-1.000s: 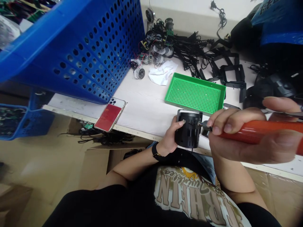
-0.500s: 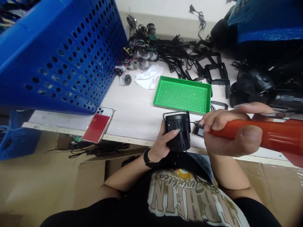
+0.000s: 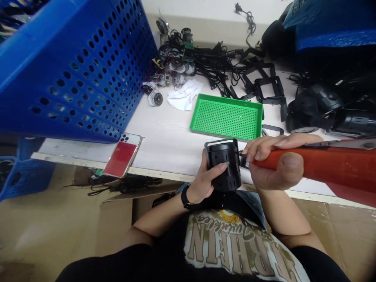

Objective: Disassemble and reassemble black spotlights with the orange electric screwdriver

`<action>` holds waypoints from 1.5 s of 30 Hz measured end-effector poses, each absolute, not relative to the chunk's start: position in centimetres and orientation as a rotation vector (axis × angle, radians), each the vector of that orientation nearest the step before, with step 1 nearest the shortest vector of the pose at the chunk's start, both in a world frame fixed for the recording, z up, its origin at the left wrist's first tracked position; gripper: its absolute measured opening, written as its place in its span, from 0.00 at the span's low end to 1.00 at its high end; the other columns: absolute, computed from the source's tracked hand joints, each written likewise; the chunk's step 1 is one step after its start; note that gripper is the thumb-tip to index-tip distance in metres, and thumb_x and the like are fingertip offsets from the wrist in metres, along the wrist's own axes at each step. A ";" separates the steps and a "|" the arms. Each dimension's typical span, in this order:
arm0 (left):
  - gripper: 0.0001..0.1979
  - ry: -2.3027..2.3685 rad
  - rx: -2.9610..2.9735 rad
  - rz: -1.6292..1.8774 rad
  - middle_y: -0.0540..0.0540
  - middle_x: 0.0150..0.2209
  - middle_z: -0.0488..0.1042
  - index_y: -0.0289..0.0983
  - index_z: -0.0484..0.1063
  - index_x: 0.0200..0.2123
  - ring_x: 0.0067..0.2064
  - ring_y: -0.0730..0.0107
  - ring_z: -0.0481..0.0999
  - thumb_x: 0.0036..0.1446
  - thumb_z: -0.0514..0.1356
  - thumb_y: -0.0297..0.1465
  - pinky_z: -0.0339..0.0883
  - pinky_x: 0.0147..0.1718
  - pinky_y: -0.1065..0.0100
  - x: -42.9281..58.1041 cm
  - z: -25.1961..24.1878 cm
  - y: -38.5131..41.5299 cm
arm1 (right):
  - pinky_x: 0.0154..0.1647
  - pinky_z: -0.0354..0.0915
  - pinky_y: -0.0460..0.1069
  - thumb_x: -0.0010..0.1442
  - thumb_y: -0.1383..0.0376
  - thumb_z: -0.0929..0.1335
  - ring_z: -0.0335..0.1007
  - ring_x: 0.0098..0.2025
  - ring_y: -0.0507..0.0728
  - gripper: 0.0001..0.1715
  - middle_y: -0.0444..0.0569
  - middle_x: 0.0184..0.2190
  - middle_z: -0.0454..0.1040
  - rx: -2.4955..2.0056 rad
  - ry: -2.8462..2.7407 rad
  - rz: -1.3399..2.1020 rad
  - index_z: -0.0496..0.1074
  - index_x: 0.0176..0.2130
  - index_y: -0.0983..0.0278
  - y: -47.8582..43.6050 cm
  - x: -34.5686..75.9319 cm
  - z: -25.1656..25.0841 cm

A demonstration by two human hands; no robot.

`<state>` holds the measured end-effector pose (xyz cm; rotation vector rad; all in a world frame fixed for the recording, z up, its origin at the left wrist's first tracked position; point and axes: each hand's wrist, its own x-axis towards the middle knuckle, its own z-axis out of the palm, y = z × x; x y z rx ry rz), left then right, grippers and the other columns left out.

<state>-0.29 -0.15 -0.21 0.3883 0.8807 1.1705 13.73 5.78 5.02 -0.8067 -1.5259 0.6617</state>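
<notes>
My left hand (image 3: 205,180), with a black watch strap at its wrist, is closed around a black slotted cylindrical lamp housing (image 3: 225,172). A thin black U-shaped bracket (image 3: 206,149) spans the top of the housing. In my right hand (image 3: 273,164) is an orange-red electric screwdriver (image 3: 331,164), lying nearly level with its nose pointing left. The screwdriver's nose is close against the right side of the bracket; its bit hardly shows, and I cannot make out a screw. Just beyond the housing sits a shallow green perforated tray (image 3: 192,124).
A big blue perforated crate (image 3: 88,74) stands at left, near a phone (image 3: 122,154) on the table edge. Behind the tray lie black cables (image 3: 219,64), a white cloth (image 3: 183,96) and clear lamp parts (image 3: 155,98). Black brackets (image 3: 272,88) and lamp housings (image 3: 355,121) crowd the right.
The screwdriver has shifted left, and its bit, plainly visible before, is now mostly out of sight at the bracket. The lamp housing has moved slightly right and toward me.
</notes>
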 end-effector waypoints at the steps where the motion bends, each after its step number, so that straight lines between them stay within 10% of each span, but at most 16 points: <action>1: 0.30 0.884 0.384 1.169 0.48 0.43 0.80 0.41 0.68 0.51 0.41 0.62 0.82 0.48 0.78 0.38 0.78 0.40 0.61 -0.3 -0.3 -0.2 | 0.22 0.65 0.55 0.72 0.43 0.57 0.58 0.17 0.56 0.17 0.38 0.20 0.53 -0.771 -1.482 0.673 0.61 0.43 0.49 5.8 13.8 5.1; 16: 0.43 0.490 0.250 0.907 0.35 0.45 0.85 0.34 0.74 0.60 0.54 0.37 0.83 0.42 0.75 0.48 0.76 0.54 0.44 -2.4 -2.2 0.3 | 0.20 0.68 0.50 0.68 0.57 0.68 0.58 0.16 0.51 0.09 0.38 0.18 0.60 -0.641 -1.059 0.781 0.81 0.42 0.52 5.0 12.9 9.1; 28: 0.57 0.466 0.236 0.923 0.33 0.50 0.81 0.37 0.78 0.55 0.46 0.48 0.82 0.36 0.61 0.77 0.77 0.43 0.54 -1.9 -2.0 -1.0 | 0.21 0.64 0.55 0.69 0.50 0.65 0.55 0.15 0.55 0.16 0.38 0.17 0.55 -0.830 -1.109 0.868 0.73 0.51 0.52 4.6 13.7 10.7; 36: 0.60 0.406 0.270 0.814 0.38 0.44 0.76 0.41 0.77 0.50 0.43 0.53 0.76 0.18 0.67 0.76 0.72 0.41 0.54 -1.8 -3.3 -0.7 | 0.22 0.65 0.56 0.69 0.48 0.64 0.56 0.15 0.55 0.18 0.38 0.18 0.56 -0.808 -1.176 0.971 0.71 0.53 0.51 4.4 14.3 10.5; 45: 0.56 0.448 0.296 1.041 0.39 0.40 0.73 0.40 0.77 0.51 0.40 0.57 0.72 0.30 0.64 0.77 0.73 0.38 0.57 -1.0 -2.5 -0.3 | 0.25 0.68 0.55 0.72 0.52 0.65 0.59 0.17 0.54 0.15 0.39 0.20 0.60 -0.687 -1.192 0.884 0.77 0.52 0.50 4.8 15.1 10.5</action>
